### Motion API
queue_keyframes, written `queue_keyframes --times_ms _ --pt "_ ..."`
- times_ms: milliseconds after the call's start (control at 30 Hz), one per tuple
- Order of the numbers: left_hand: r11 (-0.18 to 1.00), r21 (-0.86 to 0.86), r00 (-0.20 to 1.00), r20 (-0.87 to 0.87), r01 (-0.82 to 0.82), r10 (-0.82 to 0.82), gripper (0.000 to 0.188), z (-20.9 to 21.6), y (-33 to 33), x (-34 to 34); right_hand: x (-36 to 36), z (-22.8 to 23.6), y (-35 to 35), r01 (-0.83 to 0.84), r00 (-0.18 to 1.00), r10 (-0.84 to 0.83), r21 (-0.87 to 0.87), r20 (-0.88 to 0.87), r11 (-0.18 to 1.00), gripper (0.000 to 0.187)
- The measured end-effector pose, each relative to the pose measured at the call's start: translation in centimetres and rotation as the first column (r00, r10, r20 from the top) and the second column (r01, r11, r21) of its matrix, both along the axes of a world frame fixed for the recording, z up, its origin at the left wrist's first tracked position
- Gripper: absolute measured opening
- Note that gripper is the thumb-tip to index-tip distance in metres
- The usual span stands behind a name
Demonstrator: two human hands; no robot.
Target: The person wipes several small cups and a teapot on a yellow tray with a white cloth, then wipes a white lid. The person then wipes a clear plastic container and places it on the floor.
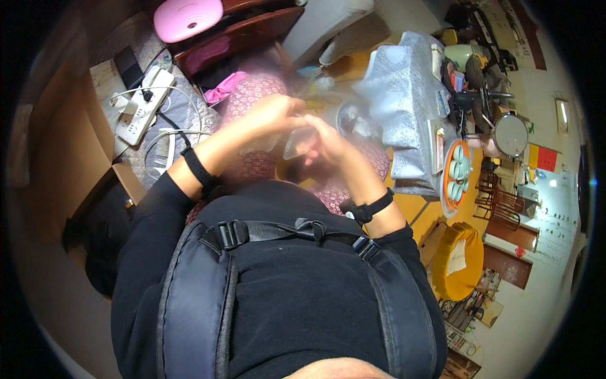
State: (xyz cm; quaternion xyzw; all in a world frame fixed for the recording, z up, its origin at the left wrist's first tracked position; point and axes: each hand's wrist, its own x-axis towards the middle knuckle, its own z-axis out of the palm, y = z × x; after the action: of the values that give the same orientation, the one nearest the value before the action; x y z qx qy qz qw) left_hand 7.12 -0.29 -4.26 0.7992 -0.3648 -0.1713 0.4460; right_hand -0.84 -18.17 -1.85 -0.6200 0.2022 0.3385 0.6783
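In front of my lap, my two hands meet in a hazy part of the head view. My left hand (pixel 282 110) has its fingers curled in at the fingertips of the other hand; what they pinch, if anything, is too blurred to make out. My right hand (pixel 327 142) is bent around a small clear, flat plastic piece (pixel 295 144) with a pale edge. Below and around them are my legs in pink flowered trousers (pixel 255 91). Just beyond my right hand stands a pale round container (pixel 341 117) with crumpled white bits inside.
On the quilted cover at left lie a white power strip (pixel 144 107) with cables, a dark phone (pixel 128 67) and a comb (pixel 165 149). A pink plastic item (pixel 188 19) sits at the back. Rightward are a silver-covered table (pixel 401 82), an orange cup tray (pixel 449 197) and a yellow-covered stool (pixel 445 278).
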Motion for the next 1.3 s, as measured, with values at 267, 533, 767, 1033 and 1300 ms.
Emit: queue_keyframes --times_ms 267,533,767,1033,1300 --pt "0.867 -0.357 0.734 -0.679 -0.347 0.014 0.033 -1.8 -1.0 -1.6 -0.3 -0.9 -0.1 0.126 0.923 -0.226 0.311 0.312 0.942 0.048" --pt "0.909 -0.314 0.301 -0.926 -0.273 -0.230 0.050 -1.1 -0.9 -3.5 0.0 -0.9 0.3 0.112 0.748 -0.277 0.298 0.603 0.948 0.053" --pt "0.921 -0.366 0.263 -0.909 -0.131 -0.324 0.042 -1.7 -0.9 -3.5 -0.4 1.3 -0.9 -0.008 0.681 0.020 -0.019 0.732 1.000 0.069" --pt "0.813 -0.432 0.491 -0.845 -0.391 -0.213 0.023 -3.4 -0.9 -3.4 -1.3 -1.0 0.6 0.231 0.725 -0.147 -0.037 0.673 0.972 0.045" --pt "0.841 -0.469 0.584 -0.775 -0.271 -0.244 0.030 -2.0 -1.0 -3.7 -0.6 -2.2 2.2 0.413 0.878 -0.275 -0.329 0.393 0.849 0.024"
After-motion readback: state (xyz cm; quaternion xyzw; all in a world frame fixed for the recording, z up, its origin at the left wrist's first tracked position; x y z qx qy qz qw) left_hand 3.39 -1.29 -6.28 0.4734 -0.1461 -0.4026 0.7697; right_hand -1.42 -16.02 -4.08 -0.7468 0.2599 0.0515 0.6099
